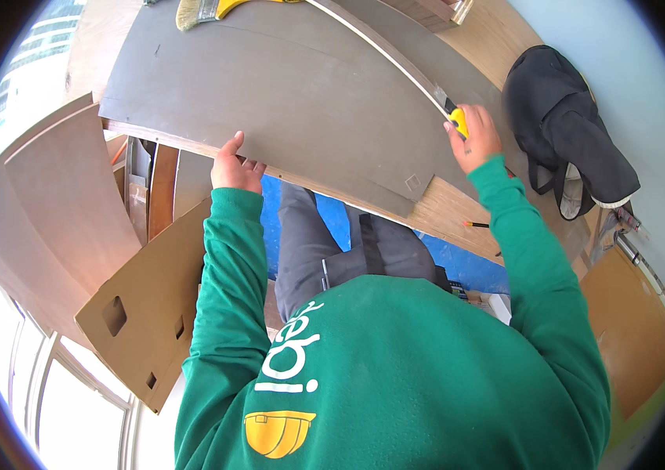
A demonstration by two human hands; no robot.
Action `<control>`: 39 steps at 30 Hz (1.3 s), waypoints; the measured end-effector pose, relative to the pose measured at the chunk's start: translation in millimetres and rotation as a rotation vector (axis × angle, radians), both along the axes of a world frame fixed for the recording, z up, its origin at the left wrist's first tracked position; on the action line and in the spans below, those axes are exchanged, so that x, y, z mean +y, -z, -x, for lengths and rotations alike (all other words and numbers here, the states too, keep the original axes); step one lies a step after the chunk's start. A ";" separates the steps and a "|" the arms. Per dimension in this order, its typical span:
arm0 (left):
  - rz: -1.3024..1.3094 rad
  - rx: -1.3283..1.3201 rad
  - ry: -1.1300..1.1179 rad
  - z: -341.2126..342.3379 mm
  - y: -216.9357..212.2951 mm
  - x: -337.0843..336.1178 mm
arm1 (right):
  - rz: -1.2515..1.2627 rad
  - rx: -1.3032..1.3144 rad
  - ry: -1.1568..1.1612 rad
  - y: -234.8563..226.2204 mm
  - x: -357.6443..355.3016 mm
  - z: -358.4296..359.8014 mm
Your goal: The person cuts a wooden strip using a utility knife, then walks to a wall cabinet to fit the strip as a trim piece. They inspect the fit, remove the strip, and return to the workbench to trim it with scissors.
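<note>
A large grey-faced board (270, 94) lies across the bench in front of me. My left hand (238, 166) grips its near wooden edge, thumb up on the top side and the other fingers partly hidden at the edge. In my closed right hand (476, 139) is a putty knife (458, 121) with a yellow and black handle and a flat greyish blade. Its blade meets the end of a long, thin, pale-edged strip (395, 59) that runs away over the board. A wide paintbrush (198, 11) with a yellow handle rests at the far edge.
A pencil (476, 224) lies on bare wood right of the board. At the right hangs or lies a black bag (560, 117) by the wall. On the left stand curved wooden panels (58, 211) and a brown board with cut-out holes (144, 305). Blue flooring (466, 262) shows below.
</note>
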State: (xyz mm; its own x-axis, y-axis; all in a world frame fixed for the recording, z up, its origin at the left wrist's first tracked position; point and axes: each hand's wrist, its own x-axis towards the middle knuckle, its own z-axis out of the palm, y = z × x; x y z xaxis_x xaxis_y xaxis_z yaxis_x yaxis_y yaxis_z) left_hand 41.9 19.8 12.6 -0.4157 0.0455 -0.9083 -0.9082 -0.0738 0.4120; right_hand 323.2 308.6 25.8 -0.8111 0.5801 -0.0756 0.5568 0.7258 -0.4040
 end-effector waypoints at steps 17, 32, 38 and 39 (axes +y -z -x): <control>-0.375 0.111 0.004 -37.0 -22.1 -13.3 | 0.155 -0.200 0.235 28.9 -65.5 -138.9; -0.697 0.027 -0.384 -27.3 4.0 30.8 | 0.084 -0.079 0.234 -29.9 -67.3 -83.9; -0.732 -0.017 -0.429 -11.4 10.5 62.2 | 0.219 0.050 0.104 -58.2 -67.9 -16.4; -0.740 0.000 -0.449 -12.8 14.0 64.3 | 0.240 0.076 0.068 -64.7 -70.9 -3.7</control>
State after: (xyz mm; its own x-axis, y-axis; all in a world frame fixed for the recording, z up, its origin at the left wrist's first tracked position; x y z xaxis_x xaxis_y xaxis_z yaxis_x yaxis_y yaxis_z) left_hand 54.7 84.2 -1.4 -0.5360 0.4571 -0.7098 -0.7291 -0.6745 0.1162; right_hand 326.9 237.7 90.5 -0.7796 0.6061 -0.1576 0.5620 0.5662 -0.6030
